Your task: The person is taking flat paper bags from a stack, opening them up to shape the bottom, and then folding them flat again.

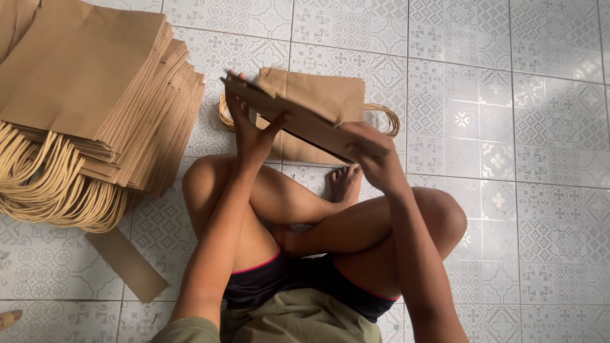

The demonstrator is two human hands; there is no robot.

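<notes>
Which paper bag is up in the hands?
The brown bag gripped by the left hand and right hand; the others lie stacked on the floor.

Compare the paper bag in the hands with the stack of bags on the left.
The paper bag is single and held up off the floor by the left hand and right hand; the stack of bags is many, lying flat on the tiles. Both are brown paper with twisted cord handles.

A flat brown paper bag (pixel 314 105) is held tilted above the crossed legs, its bottom fold partly open. Twisted tan cord handles (pixel 384 117) loop out on both sides near the patterned floor tiles (pixel 508 159).
</notes>
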